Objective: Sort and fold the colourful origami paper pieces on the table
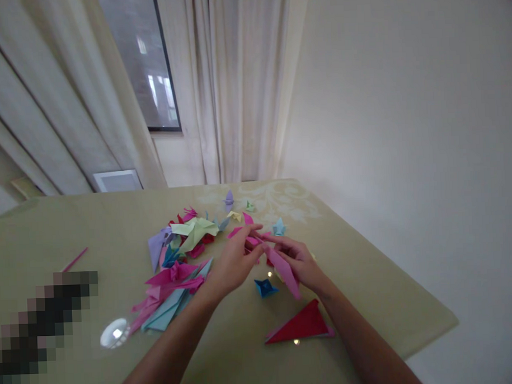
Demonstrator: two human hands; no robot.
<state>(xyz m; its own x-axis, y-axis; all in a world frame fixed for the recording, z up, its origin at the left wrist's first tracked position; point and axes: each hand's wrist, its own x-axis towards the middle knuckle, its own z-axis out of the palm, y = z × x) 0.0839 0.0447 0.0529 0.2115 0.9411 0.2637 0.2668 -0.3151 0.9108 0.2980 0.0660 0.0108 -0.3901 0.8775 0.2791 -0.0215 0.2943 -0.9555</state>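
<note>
We see both hands meeting over the middle of the pale green tabletop [368, 277]. The left hand [235, 262] pinches the upper end of a long pink folded paper piece [281, 269], fingertips closed on it. The right hand [300, 260] grips the same pink folded paper piece from the other side, fingers curled round its edge. The paper is held just above the table, tilted, with its lower tip pointing down toward us.

Just below the hands lies a small blue folded paper star [265, 287], apart from them. Nearer to us, beside the right forearm, a flat red paper triangle [302, 323] lies on the table.

To the left of the left hand we log a loose pile of folded coloured papers [178, 256]: pink, teal, lilac and light green, overlapping. A few small folded paper figures [229, 199] sit behind the hands, toward the far edge. A thin pink paper strip [76, 259] lies alone, well to the left. Behind the table hang cream curtains [231, 86] beside a dark window [146, 61]. A pixelated patch covers the lower left.
</note>
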